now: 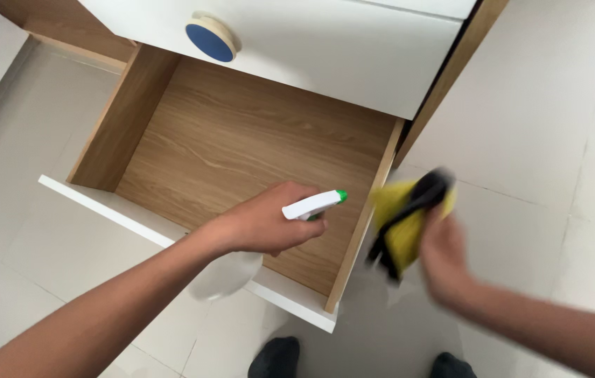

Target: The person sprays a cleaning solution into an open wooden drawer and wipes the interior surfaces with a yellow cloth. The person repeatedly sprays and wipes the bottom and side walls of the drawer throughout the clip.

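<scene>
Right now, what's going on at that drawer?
A person stands over an open wooden drawer with a white front, pulled out of a cabinet. The left hand grips a white spray bottle with a green nozzle, aimed over the drawer's inside. The right hand, blurred, holds a yellow and black cloth just outside the drawer's right wall. Nothing shows on the drawer's wood floor. The drawer above, with a round blue knob, is shut.

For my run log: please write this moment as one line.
left hand: holds spray bottle over open drawer | right hand: holds yellow cloth
</scene>
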